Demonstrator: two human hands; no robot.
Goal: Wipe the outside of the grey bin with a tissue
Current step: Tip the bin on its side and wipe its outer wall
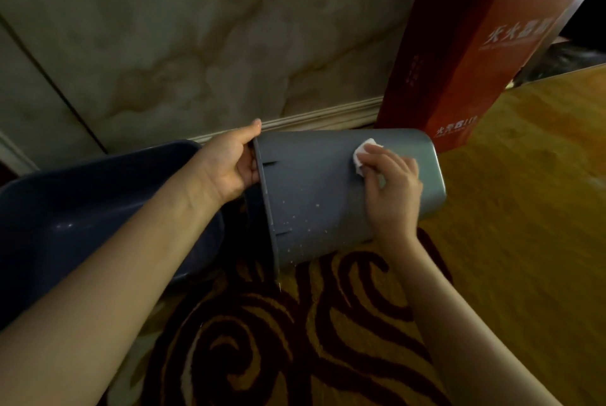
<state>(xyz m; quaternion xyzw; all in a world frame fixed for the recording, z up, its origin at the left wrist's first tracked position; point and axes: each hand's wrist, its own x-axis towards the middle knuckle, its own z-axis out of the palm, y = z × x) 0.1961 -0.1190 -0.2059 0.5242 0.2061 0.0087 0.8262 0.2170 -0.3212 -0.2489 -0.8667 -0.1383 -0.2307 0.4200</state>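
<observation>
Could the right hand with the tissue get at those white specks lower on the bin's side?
Probably yes. The specks lie on the same outer face of the grey bin as the right hand and tissue, with nothing between; the left hand grips the rim, clear of them.

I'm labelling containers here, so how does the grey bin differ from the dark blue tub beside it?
The grey bin is lighter and tipped sideways; the dark blue tub sits mouth-up. The left hand grips the bin's rim and the right hand presses a tissue on its wall; no hand holds the tub. Both look like smooth plastic.
</observation>
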